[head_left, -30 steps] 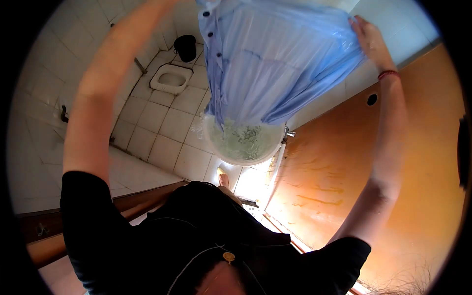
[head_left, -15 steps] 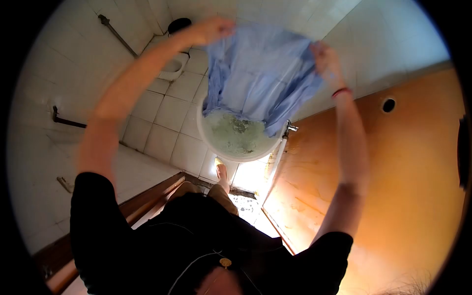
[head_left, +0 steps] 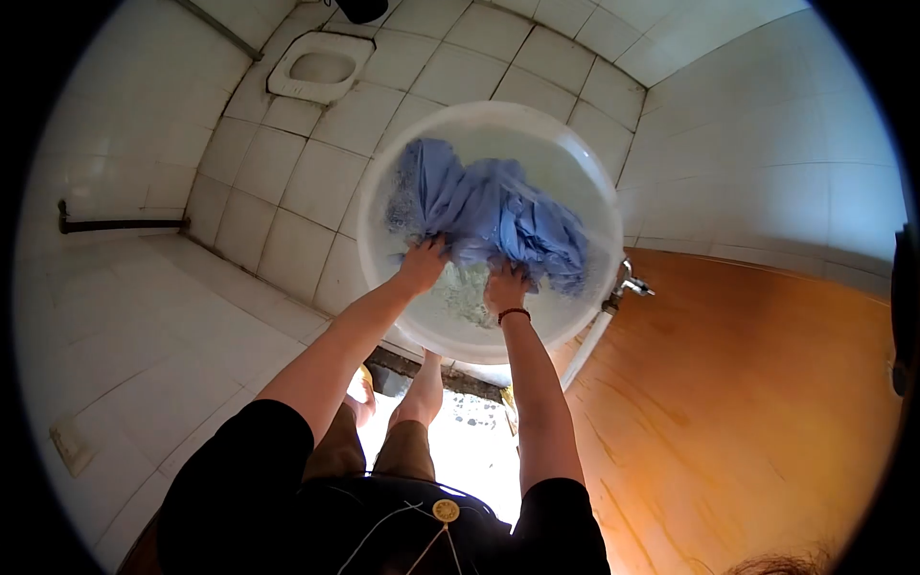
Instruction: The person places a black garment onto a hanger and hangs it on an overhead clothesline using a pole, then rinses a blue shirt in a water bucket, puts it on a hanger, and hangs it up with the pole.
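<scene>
A blue shirt (head_left: 494, 216) lies bunched in the water of a large round white tub (head_left: 604, 192). My left hand (head_left: 424, 264) is at the shirt's near edge, left of centre, with its fingers closed on the cloth. A little to the right, my right hand (head_left: 506, 287), with a dark red band at the wrist, also grips the near edge of the shirt. The fingertips of both hands are partly hidden by cloth and water.
A metal tap (head_left: 632, 280) on a white pipe (head_left: 589, 347) stands close to the tub's right side. An orange-brown door panel (head_left: 728, 383) is at the right. Back left are a squat toilet (head_left: 321, 67) and a black bucket (head_left: 362, 8).
Both hands have come down and closer together from holding the shirt raised and spread. The shirt has dropped into the tub and is bunched up. The view has tilted down.
</scene>
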The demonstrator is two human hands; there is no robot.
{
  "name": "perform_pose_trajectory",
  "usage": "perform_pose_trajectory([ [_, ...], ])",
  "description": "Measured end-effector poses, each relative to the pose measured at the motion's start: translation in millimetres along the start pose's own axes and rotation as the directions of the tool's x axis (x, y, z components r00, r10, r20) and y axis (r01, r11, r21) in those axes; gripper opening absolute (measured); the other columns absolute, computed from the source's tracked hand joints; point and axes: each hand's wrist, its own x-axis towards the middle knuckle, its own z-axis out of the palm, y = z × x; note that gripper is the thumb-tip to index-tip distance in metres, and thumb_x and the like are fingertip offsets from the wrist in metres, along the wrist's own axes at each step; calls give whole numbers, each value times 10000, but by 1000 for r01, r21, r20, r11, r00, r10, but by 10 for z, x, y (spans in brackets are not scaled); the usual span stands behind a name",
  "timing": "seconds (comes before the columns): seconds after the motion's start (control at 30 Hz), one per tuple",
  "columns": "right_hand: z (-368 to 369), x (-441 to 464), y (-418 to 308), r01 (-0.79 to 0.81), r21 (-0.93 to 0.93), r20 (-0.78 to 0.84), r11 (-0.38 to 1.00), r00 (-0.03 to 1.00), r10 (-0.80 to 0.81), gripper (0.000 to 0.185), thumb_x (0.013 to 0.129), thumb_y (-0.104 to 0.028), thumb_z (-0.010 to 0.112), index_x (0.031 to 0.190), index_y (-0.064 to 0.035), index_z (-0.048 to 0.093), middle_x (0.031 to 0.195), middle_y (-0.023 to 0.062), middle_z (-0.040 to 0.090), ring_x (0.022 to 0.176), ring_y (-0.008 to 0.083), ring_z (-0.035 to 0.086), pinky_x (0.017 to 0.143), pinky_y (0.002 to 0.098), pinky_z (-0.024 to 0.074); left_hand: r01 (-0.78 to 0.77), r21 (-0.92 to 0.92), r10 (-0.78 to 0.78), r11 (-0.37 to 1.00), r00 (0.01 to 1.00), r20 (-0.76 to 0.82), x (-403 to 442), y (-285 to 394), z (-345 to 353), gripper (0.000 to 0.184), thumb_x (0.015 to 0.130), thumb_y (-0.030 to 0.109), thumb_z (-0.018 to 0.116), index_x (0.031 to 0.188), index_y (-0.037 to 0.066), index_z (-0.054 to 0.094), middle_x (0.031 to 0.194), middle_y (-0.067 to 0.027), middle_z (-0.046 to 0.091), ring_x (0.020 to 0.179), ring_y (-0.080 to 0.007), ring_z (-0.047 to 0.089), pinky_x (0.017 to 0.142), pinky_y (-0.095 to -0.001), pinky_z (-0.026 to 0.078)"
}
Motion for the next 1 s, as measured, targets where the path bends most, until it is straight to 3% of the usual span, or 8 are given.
perform_pose_trajectory([
  [0.1, 459, 177, 67, -75, 139, 193, 987, 980, 48, 452, 816, -246, 432, 1254, -187, 339, 1334, 97, 279, 1173, 384, 296, 910, 570, 240, 29, 179, -65, 983, 977, 201, 171, -12, 341, 496, 749, 119, 472, 1226, 232, 399, 1334, -144, 242, 1196, -324, 279, 898, -546, 281],
  [0.17, 747, 241, 99, -129, 96, 247, 987, 964, 102, 430, 812, -265, 432, 1228, -169, 383, 1303, 100, 329, 1161, 353, 332, 914, 542, 262, 59, -64, -44, 996, 974, 221, 202, -24, 486, 511, 735, 95, 487, 1232, 172, 395, 1331, -141, 260, 1223, -315, 236, 883, -565, 277],
  [0.3, 732, 120, 178, -66, -62, 471, 996, 878, 87, 410, 803, -302, 432, 1176, -134, 472, 1242, 108, 428, 1137, 293, 404, 923, 487, 305, 112, -70, -110, 991, 993, 34, 115, -152, 511, 426, 739, 48, 464, 1163, 94, 464, 1220, -148, 420, 1149, -299, 369, 824, -516, 366],
  [0.4, -409, -136, 196, 112, 51, 421, 992, 899, -123, 314, 713, -244, 520, 984, -104, 594, 1012, 127, 574, 956, 308, 525, 824, 423, 410, 32, -132, 34, 991, 882, 469, 88, -510, -307, 297, 761, 59, 454, 1049, 35, 522, 971, -142, 570, 968, -281, 523, 706, -446, 445],
  [0.5, -934, -170, 419, 209, 157, 17, 965, 977, -214, 222, 663, -183, 537, 844, -88, 622, 832, 141, 599, 806, 321, 553, 699, 389, 448, -159, -535, 295, 830, 938, 179, -101, -890, -1049, 214, 771, 108, 459, 947, 25, 548, 794, -152, 578, 764, -268, 565, 641, -391, 451],
  [0.63, -3120, -523, 559, 150, 420, -4, 895, 987, -164, 342, 658, -287, 608, 877, -25, 578, 826, 132, 597, 759, 282, 569, 668, 351, 446, 24, -776, -95, 630, 994, -46, -673, -823, -3173, 237, 822, 161, 429, 989, 20, 521, 827, -152, 580, 751, -288, 540, 652, -373, 434],
  [0.73, -4644, -1095, 482, 200, 501, -172, 842, 976, -130, 306, 695, -196, 596, 906, 23, 567, 747, 126, 588, 697, 196, 551, 623, 307, 439, -130, -724, -129, 678, 948, -292, -1117, -636, -4591, 320, 850, 223, 466, 1099, 24, 493, 720, -16, 538, 512, -68, 418, 440, -217, 365],
  [1.0, -7126, -2894, 130, 299, 203, -486, 932, 857, -169, 275, 763, -184, 564, 954, 15, 561, 745, 67, 580, 723, 177, 536, 670, 270, 423, -485, -545, -30, 684, 728, -685, -2312, -206, -6903, 283, 833, 246, 477, 1008, 31, 534, 807, -31, 564, 755, -129, 506, 693, -265, 410],
])
